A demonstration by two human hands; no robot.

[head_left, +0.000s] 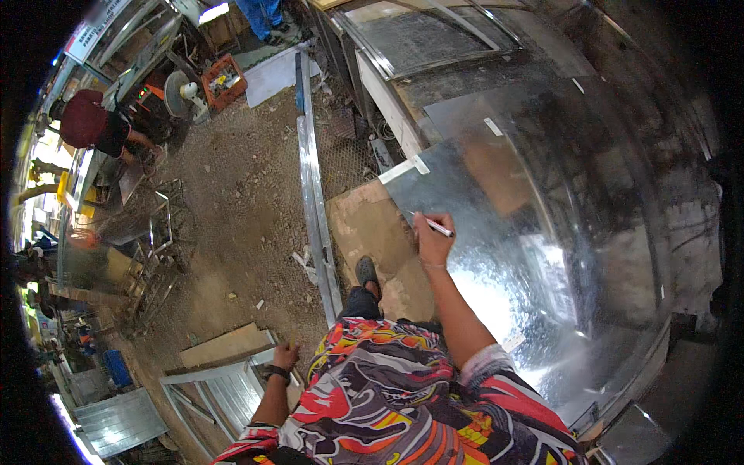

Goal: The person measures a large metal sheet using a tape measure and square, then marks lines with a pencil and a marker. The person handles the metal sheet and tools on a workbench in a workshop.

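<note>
My right hand [432,242] is closed around a thin white marker [439,227], its tip resting on a large shiny galvanized metal sheet [566,256] that lies on a workbench in front of me. A small white strip [404,170] lies at the sheet's far left corner. My left hand [285,356] hangs low at my side, fingers loosely curled and holding nothing, just above grey metal frames [225,387] on the ground. A dark watch is on that wrist. My shoe [366,271] stands on a brown board [376,240].
A long metal channel [313,194] lies on the dirt floor to my left. A person in a dark red top [89,120] crouches at the far left near wire racks [155,248]. An orange crate [223,80] and a fan [184,91] stand beyond. Another framed panel [426,35] lies behind the sheet.
</note>
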